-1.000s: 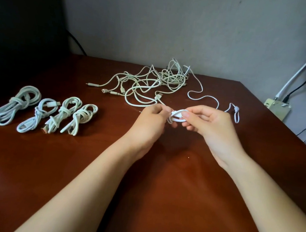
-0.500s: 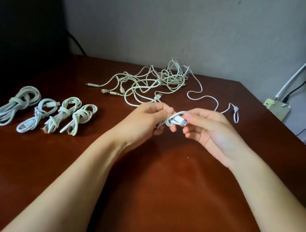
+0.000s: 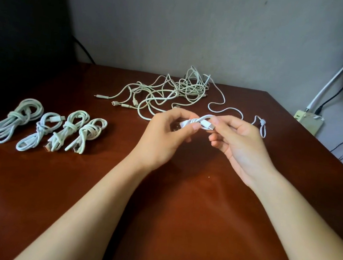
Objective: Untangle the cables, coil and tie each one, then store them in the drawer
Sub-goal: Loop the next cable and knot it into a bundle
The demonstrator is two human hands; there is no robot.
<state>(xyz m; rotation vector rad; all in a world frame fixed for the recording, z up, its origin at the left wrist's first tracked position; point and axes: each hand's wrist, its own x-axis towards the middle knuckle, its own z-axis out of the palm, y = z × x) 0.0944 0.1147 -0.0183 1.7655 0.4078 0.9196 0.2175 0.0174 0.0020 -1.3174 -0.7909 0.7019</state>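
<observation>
Fingertips (image 3: 195, 126) of the left hand (image 3: 165, 138) pinch a small loop of the white USB-C cable (image 3: 199, 118), and the right hand (image 3: 239, 147) pinches the same cable just behind its plug (image 3: 208, 125) between thumb and forefinger, with its other fingers loosely curled. Both hands hover close together over the brown table (image 3: 178, 216). Off to the left, four coiled, knotted cables (image 3: 49, 128) lie side by side in a row. Behind the hands, the held cable's slack snakes across the wood toward a tangled heap of pale cables (image 3: 170, 91) near the wall. Beyond the table's right edge sits a cream power strip (image 3: 308, 122) with cords plugged in.
</observation>
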